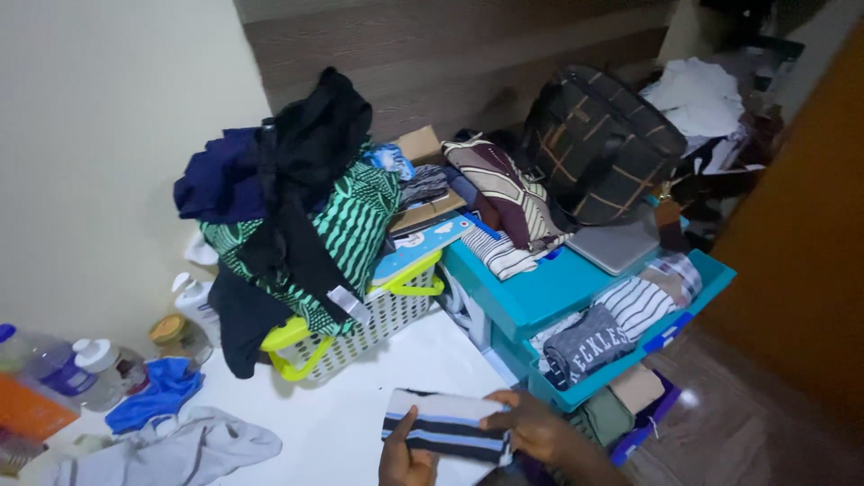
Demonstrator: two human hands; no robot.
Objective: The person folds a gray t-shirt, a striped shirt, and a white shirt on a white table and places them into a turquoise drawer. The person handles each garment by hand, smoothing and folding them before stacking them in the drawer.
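Status: 1 folded striped garment is in my grip, held low over the white surface, just beside the open turquoise drawer, which already holds folded clothes. The laundry basket remains heaped with unfolded clothing, and a grey garment lies loose, so I judge most of the work outstanding. My left hand pinches the garment's lower edge, thumb on top. My right hand is closed around its right end.

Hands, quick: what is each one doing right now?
Left hand: closed on the near edge of the folded striped cloth.
Right hand: closed on the same cloth's right end.
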